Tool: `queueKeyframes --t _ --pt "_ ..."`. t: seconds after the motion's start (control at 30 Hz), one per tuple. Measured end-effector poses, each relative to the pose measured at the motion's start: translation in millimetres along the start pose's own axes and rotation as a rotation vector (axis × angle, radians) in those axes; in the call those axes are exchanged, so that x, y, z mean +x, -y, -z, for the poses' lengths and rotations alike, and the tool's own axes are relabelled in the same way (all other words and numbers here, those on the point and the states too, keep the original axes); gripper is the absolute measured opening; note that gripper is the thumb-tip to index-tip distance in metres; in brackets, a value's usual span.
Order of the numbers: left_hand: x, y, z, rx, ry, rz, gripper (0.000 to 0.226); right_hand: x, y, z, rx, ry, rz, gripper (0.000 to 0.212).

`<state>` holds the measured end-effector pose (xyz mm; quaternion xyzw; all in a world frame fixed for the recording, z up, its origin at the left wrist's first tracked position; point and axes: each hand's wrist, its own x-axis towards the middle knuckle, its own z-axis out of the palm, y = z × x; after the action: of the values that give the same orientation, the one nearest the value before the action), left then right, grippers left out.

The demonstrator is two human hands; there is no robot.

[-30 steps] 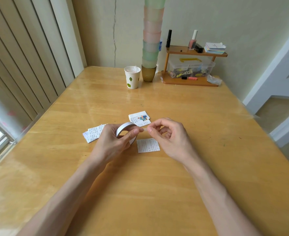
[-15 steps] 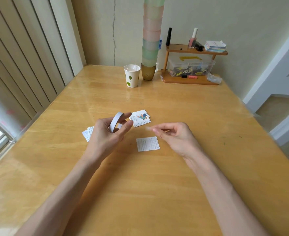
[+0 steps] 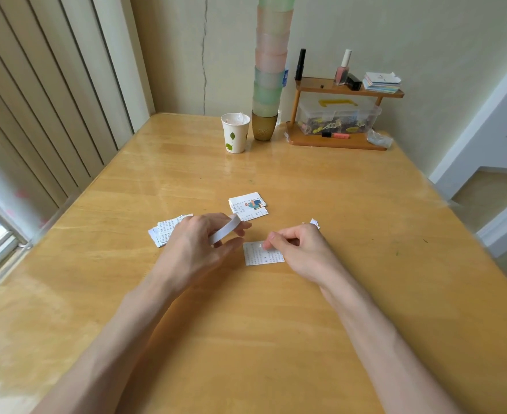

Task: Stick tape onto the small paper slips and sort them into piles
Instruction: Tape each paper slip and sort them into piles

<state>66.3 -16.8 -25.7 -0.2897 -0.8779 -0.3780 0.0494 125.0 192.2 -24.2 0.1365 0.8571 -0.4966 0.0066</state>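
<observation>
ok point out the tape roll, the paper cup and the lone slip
tape roll point(image 3: 224, 231), head view, outer white band
paper cup point(image 3: 235, 135), head view, front wall
lone slip point(image 3: 258, 257), head view, printed face

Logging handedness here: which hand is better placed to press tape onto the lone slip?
Right. The right hand has its fingers on the slip; the left hand grips the tape roll, clear of the slip.

Both my forearms reach forward, converging slightly: my left hand point(image 3: 198, 249) is raised, palm turned right, thumb and fingers curled round the tape roll point(image 3: 225, 231), and my right hand point(image 3: 303, 252) is low, knuckles up, fingers curled, thumb and forefinger tips pinching a tape piece point(image 3: 261, 244).
</observation>
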Motion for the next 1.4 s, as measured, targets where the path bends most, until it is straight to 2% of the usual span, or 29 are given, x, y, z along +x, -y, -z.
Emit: queueKeyframes --t 0.33,0.47,0.57,0.83,1.2,1.4 --pt "-3 -3 -3 0.024 0.025 0.035 0.025 0 2 0 -0.143 -0.027 0.003 0.030" --pt "-4 -5 -3 0.075 0.051 -0.001 0.011 -3 4 1 -0.187 -0.037 0.020 0.030" --pt "-5 -6 -2 0.078 0.102 -0.029 0.011 -4 6 2 -0.197 -0.035 0.019 0.031" --pt "-7 -4 -6 0.148 0.147 -0.121 0.039 -5 10 2 -0.210 -0.038 0.007 0.032" --pt "-6 -5 -10 0.184 0.132 -0.143 0.035 -7 13 2 -0.227 -0.036 -0.006 0.032" --pt "-4 -4 -9 0.190 0.155 -0.089 0.030 -5 12 1 -0.217 -0.054 -0.016 0.029"
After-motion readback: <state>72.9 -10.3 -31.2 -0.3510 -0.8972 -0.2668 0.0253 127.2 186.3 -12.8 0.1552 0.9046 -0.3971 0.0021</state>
